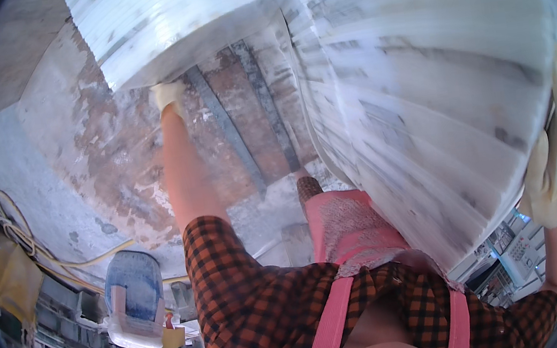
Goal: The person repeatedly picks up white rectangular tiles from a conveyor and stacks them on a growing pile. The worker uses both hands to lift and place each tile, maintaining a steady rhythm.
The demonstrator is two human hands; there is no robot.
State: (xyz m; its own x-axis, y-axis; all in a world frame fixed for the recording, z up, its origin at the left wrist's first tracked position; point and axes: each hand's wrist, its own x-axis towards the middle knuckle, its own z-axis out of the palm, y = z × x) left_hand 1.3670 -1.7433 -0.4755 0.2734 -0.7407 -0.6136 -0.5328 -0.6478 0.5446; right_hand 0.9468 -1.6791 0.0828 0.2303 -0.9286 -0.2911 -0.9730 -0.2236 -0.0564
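The slabs (421, 85), a stack of white stone sheets standing on edge, fill the upper right of the head view, their layered edges running from top centre down to the lower right. The right hand (552, 166), in a pale yellow glove, lies flat against the far right edge of the slabs, fingers wrapped over that edge; it is clamped on the stone, arm raised from below. The left hand (170, 95), also gloved, reaches forward to the lower edge of a second white block (180, 18), which lies above and ahead of it; the fingers touch that edge, but whether they are closed around it cannot be told. Between the two hands the slabs' near face leans over the person's pink apron (349, 228), touching or just beside it. Below the left hand, open room shows: a stained, dusty floor (113, 146) with two dark rails (231, 138) running toward the body. Left of the left arm, well apart, a yellow hose (27, 242) curls over the floor, and a blue and white container (133, 299) stands near the elbow. Beyond the right hand, grey control panels (514, 255) crowd the lower right, leaving little room on that side.
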